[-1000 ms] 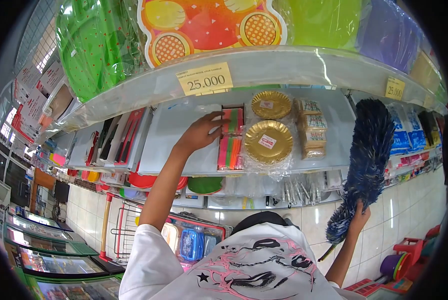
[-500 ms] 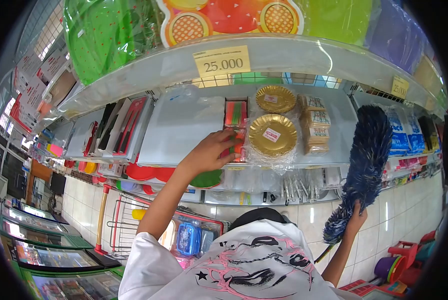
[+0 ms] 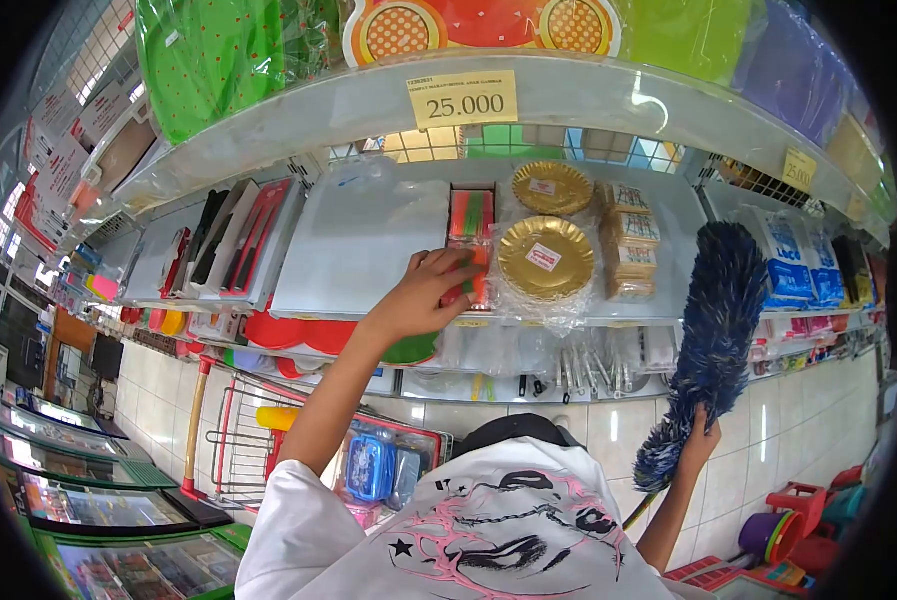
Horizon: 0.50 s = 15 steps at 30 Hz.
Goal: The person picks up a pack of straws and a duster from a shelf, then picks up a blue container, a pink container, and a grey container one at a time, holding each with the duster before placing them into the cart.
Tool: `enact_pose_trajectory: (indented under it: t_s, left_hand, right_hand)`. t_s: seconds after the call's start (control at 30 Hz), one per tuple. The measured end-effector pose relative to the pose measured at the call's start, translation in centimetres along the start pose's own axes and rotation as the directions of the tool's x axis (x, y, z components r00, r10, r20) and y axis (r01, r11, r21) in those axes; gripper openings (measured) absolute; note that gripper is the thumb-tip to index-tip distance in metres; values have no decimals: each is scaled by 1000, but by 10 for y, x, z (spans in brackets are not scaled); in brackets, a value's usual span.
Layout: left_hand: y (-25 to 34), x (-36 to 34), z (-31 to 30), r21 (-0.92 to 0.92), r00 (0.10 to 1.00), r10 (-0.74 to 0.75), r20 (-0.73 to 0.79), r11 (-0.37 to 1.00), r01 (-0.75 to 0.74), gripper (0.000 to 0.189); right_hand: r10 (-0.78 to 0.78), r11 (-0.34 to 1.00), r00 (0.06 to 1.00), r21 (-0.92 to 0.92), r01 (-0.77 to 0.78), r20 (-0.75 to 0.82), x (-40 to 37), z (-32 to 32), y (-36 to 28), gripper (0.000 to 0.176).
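My left hand (image 3: 421,297) reaches up to the middle shelf (image 3: 359,260), and its fingers curl over a flat pack of orange, green and pink strips (image 3: 477,272) at the shelf's front edge. A second pack of the same kind (image 3: 473,212) lies behind it. My right hand (image 3: 702,441) grips the handle of a dark blue feather duster (image 3: 716,320), held upright at the right, its head level with the shelf and apart from the goods.
Wrapped gold paper plates (image 3: 546,258) and stacked brown packs (image 3: 631,250) lie right of the strips. Knife sets (image 3: 237,238) are at the left and blue packs (image 3: 789,268) at the right. A "25.000" tag (image 3: 463,98) hangs overhead. A red trolley (image 3: 237,432) stands below.
My left hand came down from the rear pack to the front pack at the shelf edge and closed over it. The duster sank slightly.
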<state>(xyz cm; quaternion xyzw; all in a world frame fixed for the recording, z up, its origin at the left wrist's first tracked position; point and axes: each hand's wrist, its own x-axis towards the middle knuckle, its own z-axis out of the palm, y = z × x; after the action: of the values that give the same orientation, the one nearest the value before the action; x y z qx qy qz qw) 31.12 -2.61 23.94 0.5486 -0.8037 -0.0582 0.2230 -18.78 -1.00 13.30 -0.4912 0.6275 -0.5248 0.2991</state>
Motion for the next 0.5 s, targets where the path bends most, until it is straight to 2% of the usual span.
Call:
enact_pose_trajectory:
  t_s: [0.13, 0.27, 0.33, 0.37, 0.4, 0.43, 0.47, 0.5]
  left_hand:
    - [2, -1, -1, 15, 1000, -19, 18, 1000, 18, 43]
    - [1, -6, -4, -60, 997, -14, -70, 998, 10, 38]
    - [0, -15, -8, -125, 991, -35, -127, 992, 19, 36]
    - [1, -24, -12, -126, 945, -68, -319, 992, 29, 27]
    - [0, -37, -14, -124, 857, -108, -505, 991, 52, 19]
    - [-4, -54, -9, -136, 830, -155, -535, 986, 96, 19]
    - [-9, -80, 2, -261, 681, -305, -666, 950, 170, 10]
    - [-10, -114, 18, -389, 482, -450, -752, 893, 227, 15]
  right_hand:
    - [-12, 1000, 1000, 23, 12, 3, 0, -4, 7, 25]
    - [43, 998, 999, 50, -44, 15, -3, -3, -1, 28]
    - [35, 999, 999, -9, -35, -2, -9, -4, 10, 32]
    - [20, 998, 1000, -67, -21, -15, -9, -7, 20, 36]
    - [34, 992, 999, -123, -35, -8, -11, -13, 39, 33]
    - [31, 992, 1000, -126, -31, 2, -20, -12, 44, 34]
    - [46, 996, 999, -80, -48, -21, -35, -4, 39, 36]
    - [74, 994, 997, -85, -74, -5, -47, -5, 56, 38]
